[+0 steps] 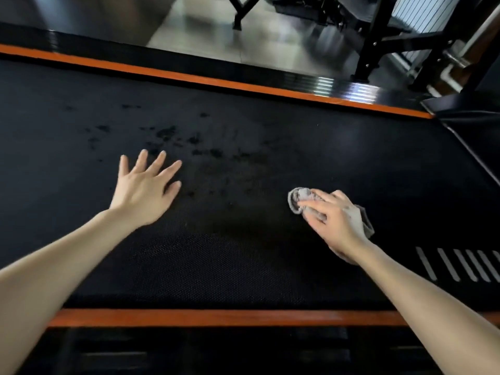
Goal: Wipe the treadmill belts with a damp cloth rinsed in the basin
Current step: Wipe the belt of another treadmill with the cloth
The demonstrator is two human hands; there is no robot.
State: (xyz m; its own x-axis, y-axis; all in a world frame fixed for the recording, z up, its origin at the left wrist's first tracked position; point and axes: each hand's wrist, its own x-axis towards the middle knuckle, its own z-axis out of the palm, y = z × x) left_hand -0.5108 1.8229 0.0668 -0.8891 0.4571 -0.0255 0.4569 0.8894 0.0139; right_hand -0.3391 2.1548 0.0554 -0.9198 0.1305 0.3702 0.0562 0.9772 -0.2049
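Note:
A black textured treadmill belt [243, 158] fills the middle of the view, with dark wet spots and streaks near its centre. My right hand [332, 220] holds a bunched grey cloth [297, 198] down on the belt at the right, fingers curled over it. My left hand [143, 185] lies flat on the belt at the left, fingers spread and straight, holding nothing. The basin is not in view.
Orange side rails border the belt, one far [216, 81] and one near [216, 318]. White stripes [457, 263] mark the belt at the right. Black gym equipment frames [378, 36] stand on the grey floor beyond. The treadmill's front housing [465, 109] rises at the right.

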